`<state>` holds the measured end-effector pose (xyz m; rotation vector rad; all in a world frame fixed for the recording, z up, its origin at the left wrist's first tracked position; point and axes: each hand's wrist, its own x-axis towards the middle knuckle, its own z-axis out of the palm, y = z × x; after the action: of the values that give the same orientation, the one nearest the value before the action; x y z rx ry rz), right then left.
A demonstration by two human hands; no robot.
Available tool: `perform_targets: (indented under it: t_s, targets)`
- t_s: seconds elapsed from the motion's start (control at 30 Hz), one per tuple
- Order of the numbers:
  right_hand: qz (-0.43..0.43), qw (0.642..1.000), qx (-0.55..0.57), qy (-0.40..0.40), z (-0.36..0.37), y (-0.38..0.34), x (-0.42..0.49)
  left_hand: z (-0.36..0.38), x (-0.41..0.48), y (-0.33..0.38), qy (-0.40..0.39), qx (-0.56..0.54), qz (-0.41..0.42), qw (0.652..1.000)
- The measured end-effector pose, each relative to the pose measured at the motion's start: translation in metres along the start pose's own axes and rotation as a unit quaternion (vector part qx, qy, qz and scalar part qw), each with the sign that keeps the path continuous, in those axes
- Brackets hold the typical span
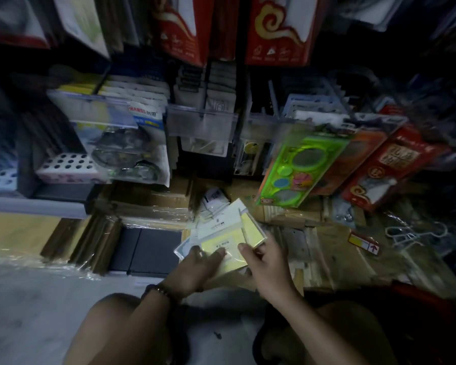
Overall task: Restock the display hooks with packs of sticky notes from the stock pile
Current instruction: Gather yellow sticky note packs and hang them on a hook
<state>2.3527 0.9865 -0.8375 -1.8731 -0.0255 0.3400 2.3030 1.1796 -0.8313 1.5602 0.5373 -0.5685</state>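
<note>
left hand (195, 267): fingers fairly straight, laid on top of the flat pack (216, 245), pressing it down; can't tell if the thumb hooks under
right hand (266, 264): thumb and fingers pinch the lower edge of the tilted pack (252, 229), which is raised on edge off the flat one
where the packs are: stock pile (213, 219) low down on the cardboard boxes (148, 201), just in front of the knees, well below the display hooks (102, 80)
handling guess: light, stiff little blocks in slick clear wrap, likely to slide over each other; paper corners could dent
where to hold: pinch across the block edges, or take the header card near its hang hole for hooking
hard to see: dim and blurred, print unreadable; hang holes not visible; pile count unclear; which hook is short of stock can't be told; clear tag holder (202, 125) hides the hook tips
</note>
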Motion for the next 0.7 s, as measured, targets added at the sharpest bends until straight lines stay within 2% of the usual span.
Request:
perform_targets:
  t_s: [0.1, 0.17, 0.37, 0.5, 0.7]
  targets:
    - [-0.048, 0.998, 0.035, 0.005, 0.005, -0.022, -0.021, 0.013, -0.025, 0.011, -0.028, -0.199, 0.036, 0.979]
    - [-0.055, 0.997, 0.056, 0.004, 0.003, -0.035, -0.030, 0.013, -0.037, 0.013, -0.015, -0.273, 0.057, 0.960]
    - [-0.090, 0.992, 0.087, -0.005, -0.016, -0.093, -0.058, 0.015, -0.085, 0.040, 0.005, -0.292, 0.162, 0.943]
    - [-0.174, 0.983, 0.054, -0.005, -0.034, -0.144, -0.077, 0.014, -0.121, 0.074, 0.045, -0.262, 0.266, 0.927]
    - [-0.290, 0.953, 0.068, 0.061, -0.061, -0.227, -0.103, 0.009, -0.184, 0.137, 0.054, -0.215, 0.383, 0.897]
